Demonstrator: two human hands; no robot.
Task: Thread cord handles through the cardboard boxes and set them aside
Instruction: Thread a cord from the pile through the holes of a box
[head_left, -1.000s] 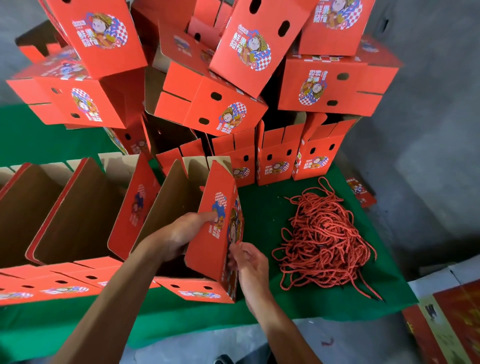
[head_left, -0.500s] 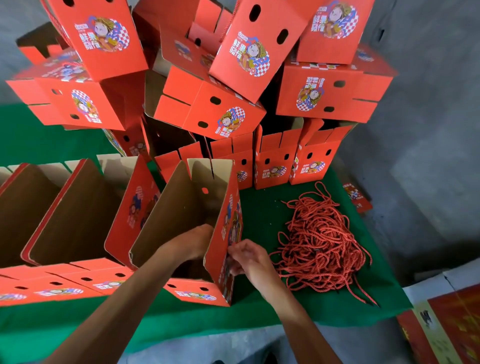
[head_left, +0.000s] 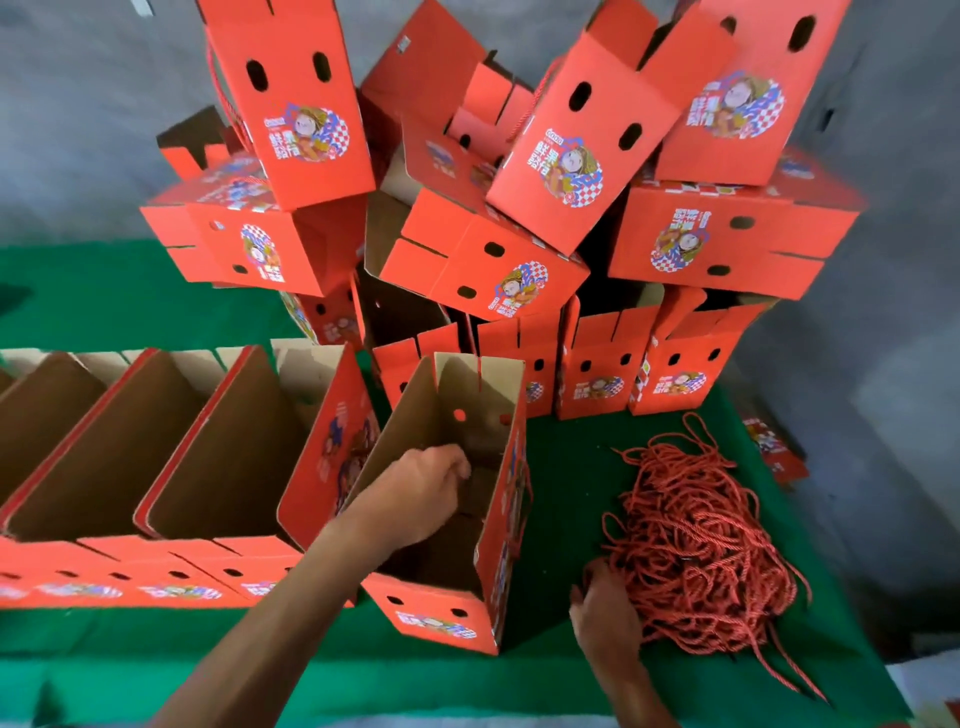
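Note:
An open red cardboard box stands on the green table with its brown inside facing up. My left hand reaches down into it with curled fingers; whatever they hold is hidden. A thin red cord hangs along the box's right outer wall. To the right lies a tangled pile of red cord handles. My right hand rests at the pile's near left edge, its fingers reaching into the cords.
A row of open boxes leans to the left of the one I work in. A tall heap of finished red boxes rises behind, with upright ones at its foot. The table's front edge is close to me.
My right hand left the box's right wall and moved right to the cord pile. My left hand went deeper into the box, which now stands more upright.

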